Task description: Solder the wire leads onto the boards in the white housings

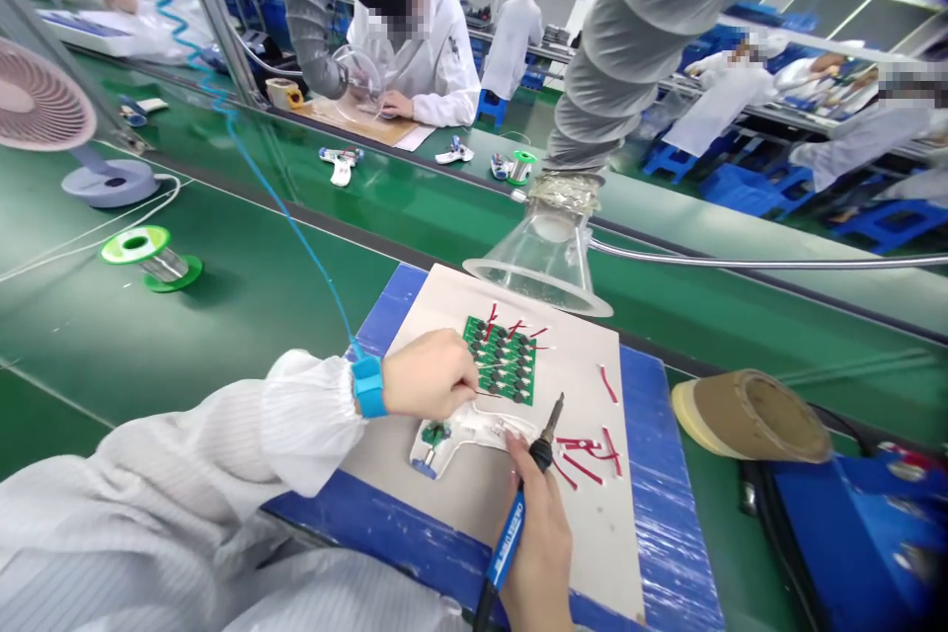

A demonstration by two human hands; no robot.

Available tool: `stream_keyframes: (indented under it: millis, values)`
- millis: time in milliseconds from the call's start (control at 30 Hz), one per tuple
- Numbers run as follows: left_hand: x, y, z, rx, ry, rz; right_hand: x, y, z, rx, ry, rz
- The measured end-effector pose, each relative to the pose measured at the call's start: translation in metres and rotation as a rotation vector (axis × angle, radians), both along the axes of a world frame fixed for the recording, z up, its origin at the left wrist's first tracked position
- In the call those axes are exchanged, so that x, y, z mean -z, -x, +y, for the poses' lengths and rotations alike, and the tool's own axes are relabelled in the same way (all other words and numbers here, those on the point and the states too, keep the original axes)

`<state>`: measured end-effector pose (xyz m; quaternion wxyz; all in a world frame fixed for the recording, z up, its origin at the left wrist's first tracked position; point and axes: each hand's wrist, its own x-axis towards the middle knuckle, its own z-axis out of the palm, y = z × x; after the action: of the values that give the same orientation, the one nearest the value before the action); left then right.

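Note:
My left hand [430,375], with a blue wrist strap [368,385], is closed in a pinch on a thin wire whose end reaches toward a white plastic housing [466,430] lying on a grey work board [474,494]. My right hand [537,533] grips a blue-handled soldering iron [518,504] with its tip pointing up and away, just right of the housing. A green panel of small circuit boards [502,360] lies beyond my left hand. Short red wires [585,449] are scattered on the board to the right.
A clear fume funnel [544,262] on a grey duct hangs over the board's far edge. A solder spool [152,259] and a pink fan [44,109] stand at left on the green bench. A tape roll [748,415] lies at right. Other people in white coats work across the conveyor.

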<state>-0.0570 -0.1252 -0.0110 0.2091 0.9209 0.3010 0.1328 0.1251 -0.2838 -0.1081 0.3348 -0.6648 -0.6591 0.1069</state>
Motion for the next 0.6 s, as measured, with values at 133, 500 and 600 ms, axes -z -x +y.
stream_keyframes:
  millis: [133, 500, 600]
  values:
    - [-0.014, 0.007, -0.002, -0.104, 0.201, 0.097, -0.003, -0.002, 0.000, -0.080, -0.014, -0.005]
    - [0.030, -0.019, -0.003, -0.320, 0.582, -0.171, -0.011, -0.005, 0.009, 0.046, -0.154, -0.015]
    - [0.034, -0.019, -0.008, -0.313, 0.605, -0.210, -0.023, 0.001, 0.007, 0.215, -0.201, 0.079]
